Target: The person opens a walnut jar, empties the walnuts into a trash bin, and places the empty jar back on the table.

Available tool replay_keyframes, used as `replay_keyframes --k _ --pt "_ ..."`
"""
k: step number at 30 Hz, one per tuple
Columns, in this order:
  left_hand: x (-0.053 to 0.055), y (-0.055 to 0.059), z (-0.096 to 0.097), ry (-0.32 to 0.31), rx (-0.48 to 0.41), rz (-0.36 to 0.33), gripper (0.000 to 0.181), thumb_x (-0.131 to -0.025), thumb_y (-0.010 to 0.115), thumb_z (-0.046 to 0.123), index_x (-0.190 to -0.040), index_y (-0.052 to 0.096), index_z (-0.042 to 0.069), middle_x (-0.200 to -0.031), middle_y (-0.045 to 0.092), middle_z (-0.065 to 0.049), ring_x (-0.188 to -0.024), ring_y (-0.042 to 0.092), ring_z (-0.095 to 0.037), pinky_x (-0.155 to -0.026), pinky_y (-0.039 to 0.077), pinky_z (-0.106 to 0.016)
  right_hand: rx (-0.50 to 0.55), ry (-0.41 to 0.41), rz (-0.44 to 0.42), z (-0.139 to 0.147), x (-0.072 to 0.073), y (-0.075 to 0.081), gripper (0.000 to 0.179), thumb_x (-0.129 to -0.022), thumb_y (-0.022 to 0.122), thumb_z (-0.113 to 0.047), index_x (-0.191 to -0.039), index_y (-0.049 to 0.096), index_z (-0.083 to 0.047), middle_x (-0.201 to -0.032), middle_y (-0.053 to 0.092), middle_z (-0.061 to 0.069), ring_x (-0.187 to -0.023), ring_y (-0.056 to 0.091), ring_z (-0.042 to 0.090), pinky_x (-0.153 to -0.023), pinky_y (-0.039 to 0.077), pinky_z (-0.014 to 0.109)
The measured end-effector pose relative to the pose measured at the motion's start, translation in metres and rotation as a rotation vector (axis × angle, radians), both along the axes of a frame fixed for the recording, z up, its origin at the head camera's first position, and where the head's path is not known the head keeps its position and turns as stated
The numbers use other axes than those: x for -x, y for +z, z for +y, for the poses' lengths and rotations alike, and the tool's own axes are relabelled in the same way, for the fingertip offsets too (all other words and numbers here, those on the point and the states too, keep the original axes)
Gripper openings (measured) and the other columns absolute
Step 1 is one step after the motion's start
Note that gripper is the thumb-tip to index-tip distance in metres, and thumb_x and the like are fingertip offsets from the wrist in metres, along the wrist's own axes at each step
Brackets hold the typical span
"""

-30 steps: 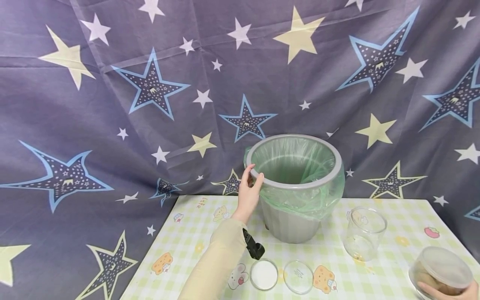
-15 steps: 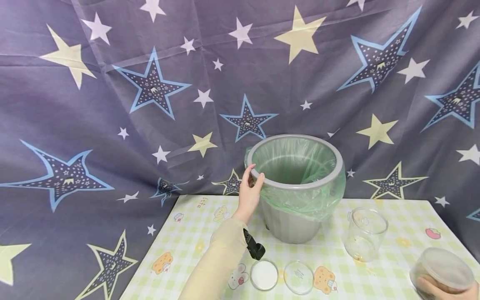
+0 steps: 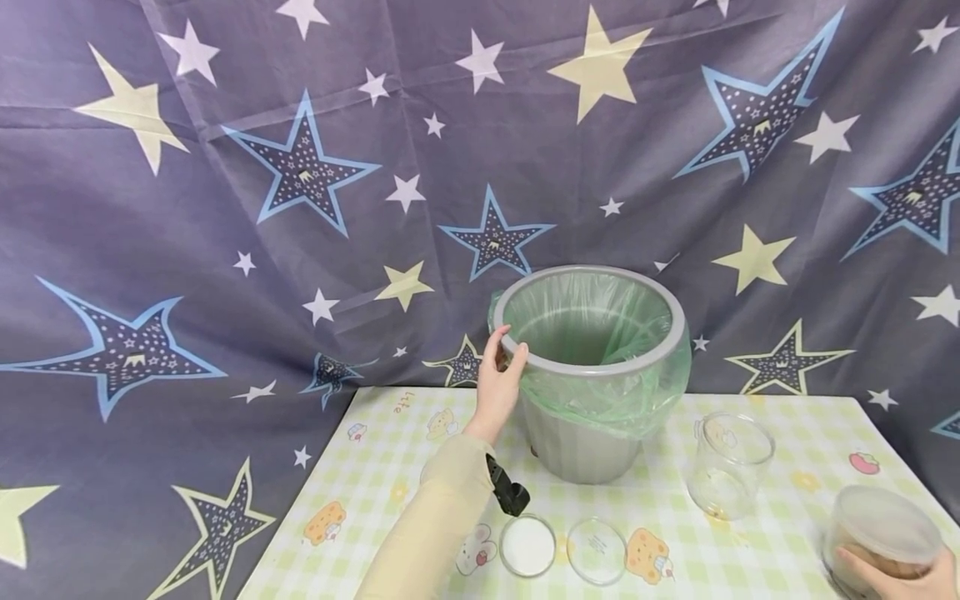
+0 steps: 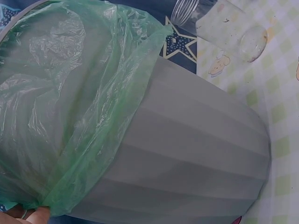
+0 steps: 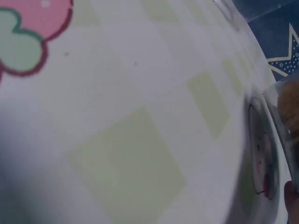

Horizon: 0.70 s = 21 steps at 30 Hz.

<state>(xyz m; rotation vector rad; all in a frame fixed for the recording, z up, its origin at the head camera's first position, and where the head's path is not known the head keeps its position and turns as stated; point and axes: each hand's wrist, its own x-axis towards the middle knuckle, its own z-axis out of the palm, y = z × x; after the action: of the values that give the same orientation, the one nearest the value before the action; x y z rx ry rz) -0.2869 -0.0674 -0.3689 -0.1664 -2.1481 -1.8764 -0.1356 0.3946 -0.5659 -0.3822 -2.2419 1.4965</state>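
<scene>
My left hand grips the left rim of a grey trash bin, thumb outside and fingers at the edge. A green plastic bag lines the bin and folds over its outside; in the left wrist view, fingertips touch this bag at the lower left. At the lower right, my right hand holds a translucent round container with a frosted lid and something brown inside. The right wrist view shows only this container's side and a bit of finger. Below it lies a clear round dish.
An uncovered clear jar stands right of the bin. Two round shallow dishes lie in front: one with white contents, one clear. A checked cloth covers the table, and a starry curtain hangs behind.
The container in my right hand has risen slightly from where it was. My left hand keeps its place on the bin's rim.
</scene>
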Motion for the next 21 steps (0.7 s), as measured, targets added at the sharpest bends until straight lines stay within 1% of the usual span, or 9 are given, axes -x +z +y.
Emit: replay_keyframes --k 1,4,6,9,12,14,16,19,21 --pt "0.000 0.000 0.000 0.001 -0.003 0.000 0.050 -0.096 0.054 0.030 -0.142 0.041 0.018 -0.127 0.056 -0.012 -0.115 0.055 -0.026 -0.097 0.044 -0.043 -0.005 -0.163 0.003 -0.008 -0.001 0.002 0.065 -0.056 0.089 -0.002 -0.103 0.055 -0.032 -0.081 0.048 -0.033 -0.071 0.045 -0.016 -0.057 0.038 0.003" --pt "0.001 0.001 -0.001 -0.003 -0.014 -0.002 0.049 -0.096 0.055 0.028 -0.142 0.041 0.018 -0.126 0.056 -0.012 -0.114 0.055 -0.027 -0.098 0.044 -0.043 -0.049 -0.103 0.083 -0.013 0.000 0.006 0.073 -0.055 0.087 0.007 -0.112 0.057 -0.026 -0.087 0.052 -0.030 -0.076 0.049 -0.014 -0.059 0.041 0.004" --pt "0.001 0.001 -0.001 -0.006 -0.018 -0.002 0.050 -0.096 0.055 0.027 -0.142 0.040 0.017 -0.126 0.057 -0.013 -0.114 0.055 -0.028 -0.098 0.044 -0.044 -0.091 -0.042 0.129 -0.013 -0.001 0.009 0.073 -0.056 0.086 0.009 -0.112 0.057 -0.027 -0.088 0.053 -0.030 -0.076 0.051 -0.014 -0.059 0.042 0.005" --pt "0.000 0.004 0.000 -0.015 -0.023 -0.008 0.050 -0.096 0.054 0.025 -0.143 0.039 0.014 -0.126 0.056 -0.015 -0.115 0.055 -0.030 -0.098 0.043 -0.045 -0.136 0.044 0.146 -0.012 0.000 0.015 0.073 -0.059 0.085 0.008 -0.116 0.056 -0.025 -0.090 0.054 -0.029 -0.076 0.053 -0.012 -0.057 0.045 0.009" --pt "-0.009 0.014 0.000 -0.018 -0.016 -0.018 0.049 -0.096 0.054 0.022 -0.142 0.040 0.012 -0.126 0.056 -0.018 -0.115 0.054 -0.032 -0.098 0.044 -0.046 -0.152 0.101 0.136 -0.014 0.000 0.022 0.073 -0.061 0.083 0.009 -0.121 0.054 -0.023 -0.091 0.055 -0.029 -0.077 0.055 -0.011 -0.056 0.048 0.013" --pt "-0.018 0.022 0.001 -0.015 -0.010 -0.024 0.048 -0.096 0.054 0.020 -0.142 0.040 0.011 -0.125 0.056 -0.018 -0.115 0.054 -0.032 -0.097 0.044 -0.045 -0.147 0.120 0.131 -0.017 0.000 0.026 0.073 -0.063 0.082 0.009 -0.122 0.054 -0.023 -0.092 0.056 -0.029 -0.078 0.056 -0.010 -0.057 0.049 0.013" --pt "-0.026 0.029 0.002 -0.012 -0.006 -0.025 0.047 -0.097 0.053 0.020 -0.141 0.041 0.011 -0.125 0.056 -0.019 -0.114 0.054 -0.033 -0.097 0.045 -0.044 -0.142 0.128 0.145 -0.018 0.000 0.030 0.073 -0.062 0.082 0.011 -0.122 0.055 -0.021 -0.092 0.057 -0.029 -0.078 0.057 -0.010 -0.059 0.048 0.011" --pt "-0.032 0.033 0.003 -0.015 -0.007 -0.021 0.046 -0.097 0.052 0.020 -0.141 0.041 0.011 -0.127 0.055 -0.019 -0.115 0.054 -0.033 -0.097 0.045 -0.044 -0.143 0.142 0.185 -0.020 0.000 0.037 0.076 -0.061 0.080 0.015 -0.127 0.054 -0.013 -0.095 0.058 -0.028 -0.081 0.057 -0.011 -0.061 0.048 0.010" --pt "-0.032 0.034 0.003 -0.020 -0.010 -0.022 0.046 -0.097 0.052 0.021 -0.141 0.040 0.011 -0.129 0.054 -0.019 -0.117 0.053 -0.033 -0.098 0.044 -0.044 -0.165 0.150 0.203 -0.021 0.001 0.042 0.083 -0.060 0.080 0.016 -0.133 0.050 -0.012 -0.099 0.056 -0.028 -0.083 0.056 -0.012 -0.061 0.048 0.009"
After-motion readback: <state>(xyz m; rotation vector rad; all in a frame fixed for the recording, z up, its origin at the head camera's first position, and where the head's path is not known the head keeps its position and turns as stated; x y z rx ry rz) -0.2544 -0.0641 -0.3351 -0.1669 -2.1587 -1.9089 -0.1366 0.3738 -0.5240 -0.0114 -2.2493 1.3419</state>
